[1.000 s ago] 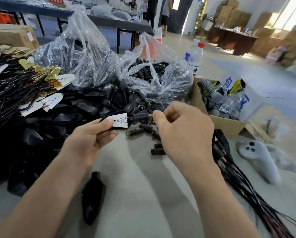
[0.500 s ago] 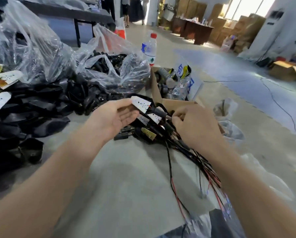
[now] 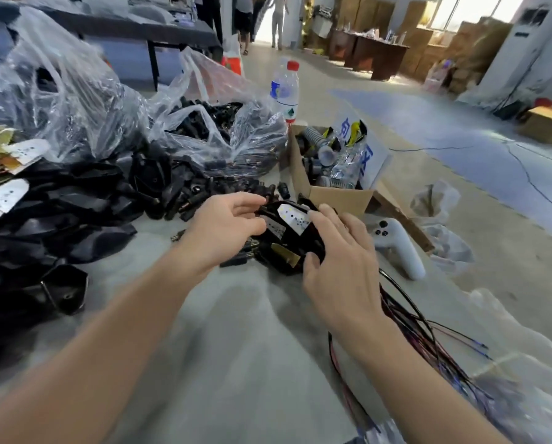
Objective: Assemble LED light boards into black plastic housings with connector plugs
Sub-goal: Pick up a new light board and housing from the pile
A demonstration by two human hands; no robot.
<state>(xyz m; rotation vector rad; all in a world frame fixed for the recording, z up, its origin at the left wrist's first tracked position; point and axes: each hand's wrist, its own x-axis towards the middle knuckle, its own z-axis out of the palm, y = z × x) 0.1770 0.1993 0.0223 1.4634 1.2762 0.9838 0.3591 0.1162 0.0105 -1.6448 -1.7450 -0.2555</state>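
Observation:
Between my hands lies a bundle of wired LED boards (image 3: 293,218), white boards with black plugs and housings. My left hand (image 3: 225,230) holds the bundle's left end between fingers and thumb. My right hand (image 3: 335,264) lies over its right side, fingers spread on top and thumb curled beneath. Red and black wires (image 3: 412,331) trail from the bundle under my right wrist. Loose black housings (image 3: 75,203) are heaped at the left, with bare LED boards (image 3: 5,195) on top. Loose connector plugs (image 3: 236,190) lie just beyond my left hand.
Two clear bags stand at the back, one with housings (image 3: 59,91), one with plugs (image 3: 220,133). A water bottle (image 3: 285,91) and an open cardboard box (image 3: 332,195) are behind the bundle. A white controller (image 3: 396,248) lies to the right. People stand far off.
The wired board held up between my hands has come down onto the bundle. My right hand has let go of the plug end and spread over the bundle. The view has swung left.

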